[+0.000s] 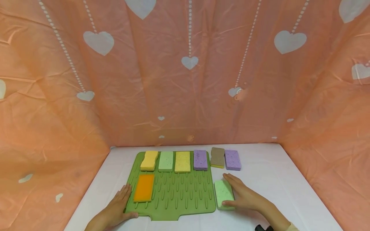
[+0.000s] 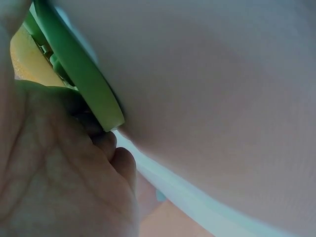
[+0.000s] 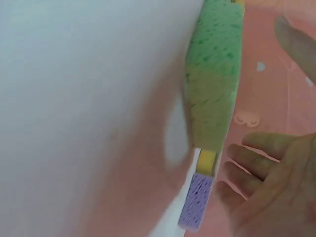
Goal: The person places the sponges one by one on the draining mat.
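Observation:
A green ridged mat (image 1: 170, 210) lies on the white table. My left hand (image 1: 117, 203) rests at its left edge, fingers stretched along the side and thumb at the front corner; in the left wrist view the fingertips are partly hidden behind the mat's rim (image 2: 89, 79). An orange sponge (image 1: 144, 188) lies on the mat close to that hand. To the right of the mat lies a light green sponge (image 1: 223, 192). My right hand (image 1: 244, 195) is spread over its right side, thumb across the near end. In the right wrist view, the fingers (image 3: 252, 160) are apart from each other.
Along the mat's back edge sit a yellow wavy sponge (image 1: 149, 160), a light green sponge (image 1: 166, 161), a yellow sponge (image 1: 182, 161) and a purple sponge (image 1: 200, 159). Off its right corner lie a grey-topped sponge (image 1: 217, 156) and another purple sponge (image 1: 233, 159). Orange cloth (image 1: 190, 102) surrounds the table.

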Demonstrator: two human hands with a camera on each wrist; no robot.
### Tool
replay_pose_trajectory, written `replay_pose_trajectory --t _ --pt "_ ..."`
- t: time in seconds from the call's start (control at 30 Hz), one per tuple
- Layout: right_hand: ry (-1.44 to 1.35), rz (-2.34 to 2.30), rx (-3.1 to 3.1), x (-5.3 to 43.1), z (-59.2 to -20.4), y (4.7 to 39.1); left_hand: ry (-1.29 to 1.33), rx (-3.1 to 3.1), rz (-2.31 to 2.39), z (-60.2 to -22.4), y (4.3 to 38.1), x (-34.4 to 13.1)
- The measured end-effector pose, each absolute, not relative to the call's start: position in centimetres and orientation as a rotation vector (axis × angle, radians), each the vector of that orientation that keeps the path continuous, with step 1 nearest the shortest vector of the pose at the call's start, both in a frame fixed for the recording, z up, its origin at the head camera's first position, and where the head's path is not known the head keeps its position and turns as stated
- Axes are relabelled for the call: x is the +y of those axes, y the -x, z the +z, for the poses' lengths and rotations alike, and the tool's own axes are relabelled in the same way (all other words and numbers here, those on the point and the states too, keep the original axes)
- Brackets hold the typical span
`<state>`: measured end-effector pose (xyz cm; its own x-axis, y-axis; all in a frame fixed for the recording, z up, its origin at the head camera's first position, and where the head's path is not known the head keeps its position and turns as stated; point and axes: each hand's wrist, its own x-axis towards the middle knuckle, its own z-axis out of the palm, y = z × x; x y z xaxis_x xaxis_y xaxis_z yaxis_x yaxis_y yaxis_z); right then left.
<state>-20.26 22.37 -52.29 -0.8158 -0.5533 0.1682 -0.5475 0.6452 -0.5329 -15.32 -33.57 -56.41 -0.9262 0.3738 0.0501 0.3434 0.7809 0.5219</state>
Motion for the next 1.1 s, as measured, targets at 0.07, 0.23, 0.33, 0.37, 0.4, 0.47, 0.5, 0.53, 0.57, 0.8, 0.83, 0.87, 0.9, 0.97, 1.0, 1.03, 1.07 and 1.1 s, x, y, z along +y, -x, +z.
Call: replay_pose_trajectory --t 0.07,0.23,0.33,0.37,0.4,0.47,0.5,0.53,0.57,0.8,0.83,0.87,0.9,0.97,1.0,1.03,1.07,1.1 --pt "0.960 -0.909 2.843 22.8 -52.6 20.1 -0.571 2.928 0.808 -56.4 15.4 -33.6" --pt "0.983 -0.911 2.828 23.3 -53.0 19.8 -0.450 2.898 0.776 -55.8 15.5 -33.3" --pt "0.983 -0.919 2.800 23.4 -53.0 19.9 -0.448 2.883 0.798 -55.6 15.4 -33.2" --pt "0.983 -0.918 2.795 23.4 -53.0 19.9 -0.452 2.896 0.798 -55.9 15.4 -33.3" --pt "0.984 -0.921 2.788 23.5 -52.9 19.9 -0.466 2.910 0.794 -56.0 15.5 -33.4" --pt "0.992 -0.916 2.780 23.5 -52.8 20.0 -0.509 2.937 0.784 -56.3 15.5 -33.6" --pt "0.994 -0.915 2.776 23.6 -52.8 20.0 -0.507 2.947 0.774 -56.4 15.6 -33.6" --pt "0.994 -0.914 2.770 23.6 -52.7 20.0 -0.517 2.954 0.771 -56.5 15.6 -33.7" --pt "0.994 -0.910 2.765 23.6 -52.7 20.0 -0.531 2.959 0.770 -56.6 15.6 -33.7" --pt "0.951 -0.891 2.707 23.9 -52.6 20.0 -0.545 2.929 0.807 -56.7 15.5 -33.6" --pt "0.941 -0.885 2.700 23.9 -52.6 20.1 -0.553 2.921 0.816 -56.6 15.4 -33.6" --pt "0.931 -0.882 2.693 24.0 -52.6 20.1 -0.562 2.914 0.823 -56.6 15.4 -33.6" --pt "0.921 -0.877 2.688 24.0 -52.6 20.1 -0.550 2.908 0.836 -56.6 15.4 -33.6" --pt "0.903 -0.875 2.680 24.0 -52.6 20.3 -0.565 2.904 0.842 -56.4 15.3 -33.6" --pt "0.893 -0.874 2.678 24.1 -52.6 20.3 -0.550 2.903 0.843 -56.4 15.3 -33.6" --pt "0.891 -0.870 2.679 24.1 -52.6 20.3 -0.547 2.905 0.836 -56.3 15.3 -33.5" --pt "0.889 -0.867 2.681 24.1 -52.6 20.4 -0.535 2.904 0.829 -56.2 15.3 -33.5" --pt "0.889 -0.861 2.686 24.1 -52.6 20.4 -0.510 2.897 0.826 -56.1 15.3 -33.5"
